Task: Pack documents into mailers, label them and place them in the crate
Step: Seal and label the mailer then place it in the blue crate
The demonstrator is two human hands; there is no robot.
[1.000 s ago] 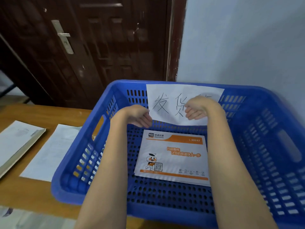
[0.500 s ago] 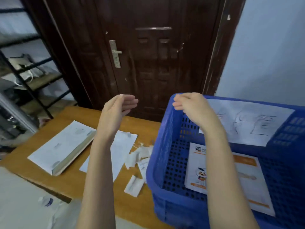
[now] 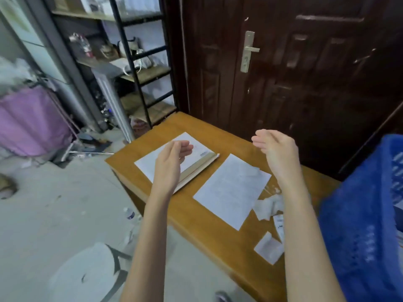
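My left hand (image 3: 174,159) hovers over a stack of white mailers (image 3: 150,162) at the far left corner of the wooden table (image 3: 205,227), fingers loosely curled and holding nothing. To its right, my right hand (image 3: 275,149) is raised in the air above the table, fingers relaxed and empty. A white printed document (image 3: 231,190) lies flat between my forearms. The blue plastic crate (image 3: 357,225) fills the right edge of the view; its inside is out of sight.
Torn white backing scraps (image 3: 269,208) and a small label piece (image 3: 269,250) lie on the table beside the crate. A dark wooden door (image 3: 283,73) stands behind the table. A black metal shelf (image 3: 139,68) and a purple cloth rack (image 3: 30,123) stand at the left.
Both hands left the crate, where a mailer lay, and swung left over the table. The view turned left, so the crate now sits at the right edge.
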